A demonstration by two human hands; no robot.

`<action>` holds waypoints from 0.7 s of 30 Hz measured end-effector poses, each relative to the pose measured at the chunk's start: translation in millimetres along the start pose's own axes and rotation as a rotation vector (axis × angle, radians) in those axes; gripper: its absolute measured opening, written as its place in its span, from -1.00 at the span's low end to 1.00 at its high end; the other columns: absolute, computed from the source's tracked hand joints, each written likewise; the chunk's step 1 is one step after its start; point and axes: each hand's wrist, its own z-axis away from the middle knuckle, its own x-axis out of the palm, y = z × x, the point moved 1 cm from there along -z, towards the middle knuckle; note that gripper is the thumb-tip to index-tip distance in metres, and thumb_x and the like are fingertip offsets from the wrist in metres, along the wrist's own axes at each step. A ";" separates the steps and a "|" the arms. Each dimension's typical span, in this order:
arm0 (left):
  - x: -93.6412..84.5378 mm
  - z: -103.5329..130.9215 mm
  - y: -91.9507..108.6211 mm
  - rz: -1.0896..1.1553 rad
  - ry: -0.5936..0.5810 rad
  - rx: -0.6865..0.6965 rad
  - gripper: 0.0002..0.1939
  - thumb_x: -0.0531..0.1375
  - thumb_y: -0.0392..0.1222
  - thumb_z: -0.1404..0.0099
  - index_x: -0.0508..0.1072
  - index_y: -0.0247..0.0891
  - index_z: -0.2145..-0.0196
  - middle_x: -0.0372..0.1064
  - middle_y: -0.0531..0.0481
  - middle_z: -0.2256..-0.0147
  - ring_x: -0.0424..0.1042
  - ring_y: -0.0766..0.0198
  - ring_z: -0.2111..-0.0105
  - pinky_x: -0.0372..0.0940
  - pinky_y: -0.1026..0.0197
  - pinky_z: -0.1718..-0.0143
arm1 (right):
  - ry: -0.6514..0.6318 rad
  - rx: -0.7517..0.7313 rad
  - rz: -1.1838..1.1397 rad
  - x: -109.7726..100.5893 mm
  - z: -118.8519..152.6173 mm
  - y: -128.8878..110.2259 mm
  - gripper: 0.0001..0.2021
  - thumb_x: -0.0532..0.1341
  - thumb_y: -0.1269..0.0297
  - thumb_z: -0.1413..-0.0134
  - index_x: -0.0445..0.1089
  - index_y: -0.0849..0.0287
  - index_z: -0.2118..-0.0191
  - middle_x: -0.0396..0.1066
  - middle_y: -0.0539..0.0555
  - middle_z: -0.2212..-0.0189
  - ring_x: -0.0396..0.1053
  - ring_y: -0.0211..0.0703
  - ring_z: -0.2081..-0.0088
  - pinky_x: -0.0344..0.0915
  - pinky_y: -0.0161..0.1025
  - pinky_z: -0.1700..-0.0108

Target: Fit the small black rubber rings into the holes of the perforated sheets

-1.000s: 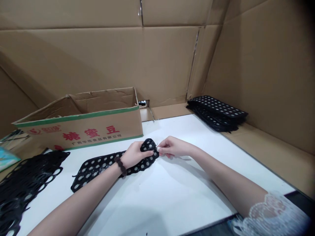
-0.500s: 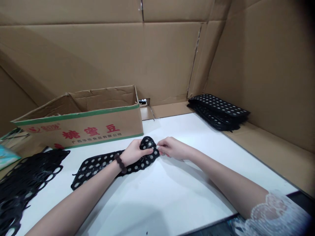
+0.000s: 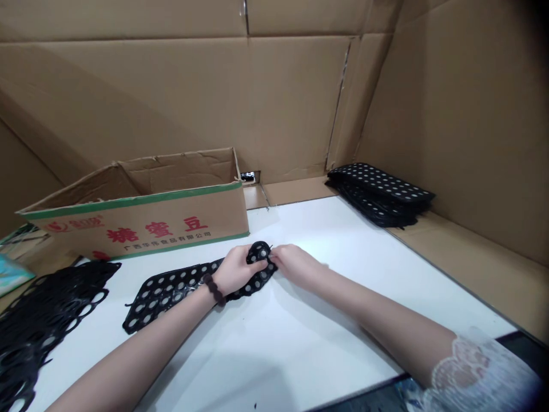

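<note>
A black sheet with rows of pale round dots lies on the white table, its right end curled up. My left hand is closed on that raised end, thumb on top and fingers behind. At the curled edge, my right hand has its fingertips pinched together against the sheet. What sits between those fingertips is too small and hidden to make out. Across the left side of the table spreads a black web of rings, apart from both hands.
An open cardboard box with green edging and red lettering stands at the back left. A stack of black dotted sheets rests at the back right. Cardboard walls enclose the table. A light-blue packet lies far left.
My right hand has shifted slightly left, its fingertips now over the curled edge. The whitish bit seen at them before is now mostly hidden. My left hand keeps its hold.
</note>
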 end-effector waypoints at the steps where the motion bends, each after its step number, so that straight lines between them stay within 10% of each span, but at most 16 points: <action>1: 1.3 0.6 0.3 -0.024 0.028 0.016 -0.83 0.09 -0.14 -0.07 0.33 -0.32 0.45 0.36 0.03 0.44 0.32 0.25 0.41 0.21 0.28 0.39 | 0.022 0.039 0.016 4.1 -1.7 -2.0 -0.79 -0.03 0.41 -0.05 0.29 0.24 0.50 0.36 0.13 0.47 0.29 -0.20 0.42 0.07 -0.36 0.38; 9: -2.9 1.9 0.1 -0.105 0.059 0.039 -0.81 0.05 -0.11 -0.12 0.29 -0.30 0.46 0.34 0.04 0.45 0.30 0.25 0.41 0.18 0.29 0.40 | 0.129 0.073 -0.026 5.4 -8.0 0.7 -0.76 -0.07 0.40 -0.06 0.30 0.26 0.47 0.35 0.11 0.47 0.27 -0.24 0.41 0.09 -0.37 0.39; 16: -9.4 -4.3 -10.1 -0.030 0.087 -0.027 -0.74 0.04 -0.03 -0.13 0.29 -0.32 0.40 0.35 -0.02 0.38 0.30 0.22 0.37 0.20 0.25 0.35 | -0.161 0.134 -0.643 -14.7 -0.6 14.2 -0.72 -0.02 0.23 -0.04 0.35 0.30 0.35 0.16 -0.08 0.72 0.03 -0.42 0.71 -0.02 -0.45 0.67; 21: -8.4 -5.3 -2.4 0.060 0.037 -0.011 -0.73 0.10 -0.07 -0.08 0.32 -0.34 0.34 0.36 -0.03 0.33 0.31 0.22 0.32 0.20 0.25 0.31 | -0.126 0.063 -0.682 -5.5 -2.6 10.6 -0.75 0.00 0.29 0.00 0.34 0.32 0.48 0.24 -0.04 0.68 0.03 -0.45 0.70 0.00 -0.46 0.65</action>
